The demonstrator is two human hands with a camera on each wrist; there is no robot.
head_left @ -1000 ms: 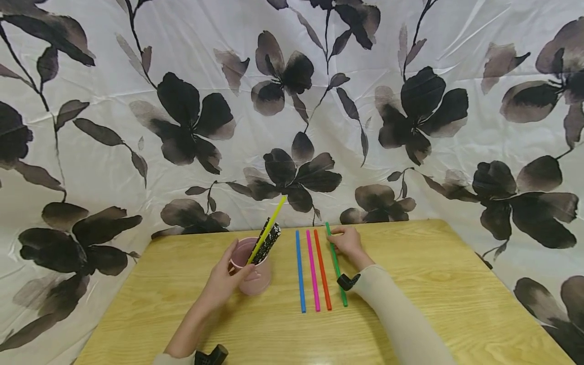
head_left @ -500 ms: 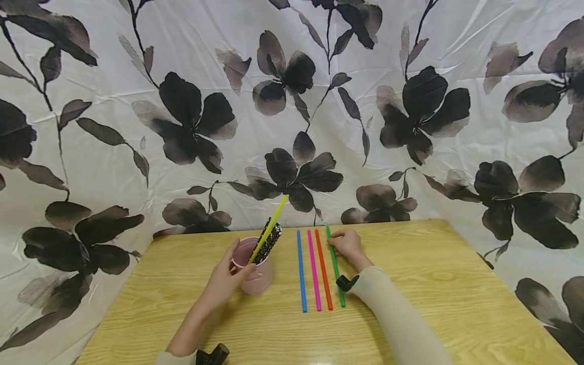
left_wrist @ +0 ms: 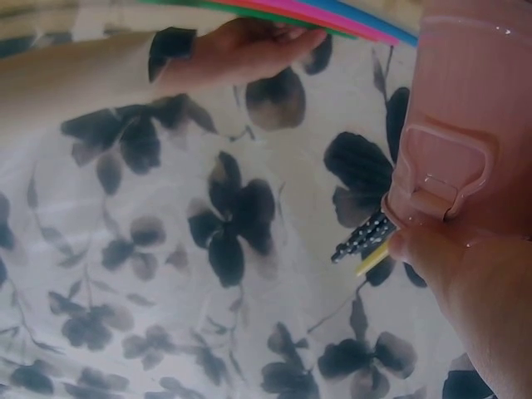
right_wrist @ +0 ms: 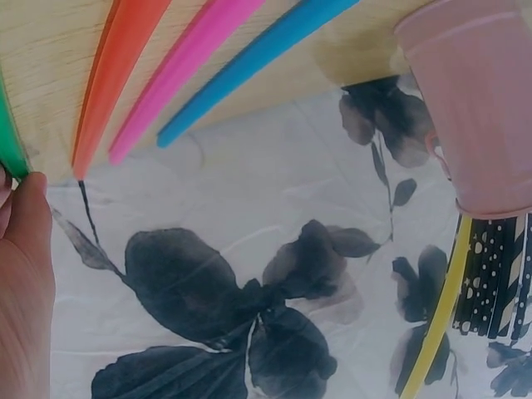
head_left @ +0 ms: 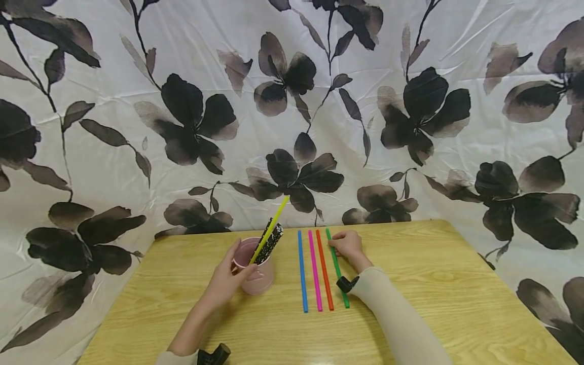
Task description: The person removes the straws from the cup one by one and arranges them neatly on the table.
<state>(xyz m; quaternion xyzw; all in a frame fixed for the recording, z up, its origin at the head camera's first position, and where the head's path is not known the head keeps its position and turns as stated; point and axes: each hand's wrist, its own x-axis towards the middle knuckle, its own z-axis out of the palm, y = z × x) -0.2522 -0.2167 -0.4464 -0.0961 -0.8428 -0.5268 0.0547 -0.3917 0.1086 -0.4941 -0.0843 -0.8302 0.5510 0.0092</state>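
Observation:
My left hand (head_left: 230, 276) grips a pink bucket-shaped cup (head_left: 257, 279), thumb and fingers round its rim. In the left wrist view its small moulded handle (left_wrist: 449, 162) shows close to the thumb. Inside the cup lean black-and-white patterned straws (head_left: 269, 244) and one longer yellow straw (head_left: 276, 218). To the right, my right hand (head_left: 348, 245) pinches a green straw (head_left: 335, 261) near its far end. The green straw slants over the table, its near end passing beside the wrist camera. Left of it lie an orange-red straw (head_left: 325, 271), a pink straw (head_left: 315, 271) and a blue straw (head_left: 302, 271), side by side.
The light wooden table (head_left: 410, 304) ends at a back edge just beyond the straws. Behind it hangs a white cloth (head_left: 347, 203) with dark flowers, also down both sides. Black wrist cameras sit on the left cuff (head_left: 175, 358) and right sleeve (head_left: 388, 304).
My right hand has drawn the green straw slightly toward me; its near end swung left, then back right. The left hand and the cup keep their place, with a slight shift of view.

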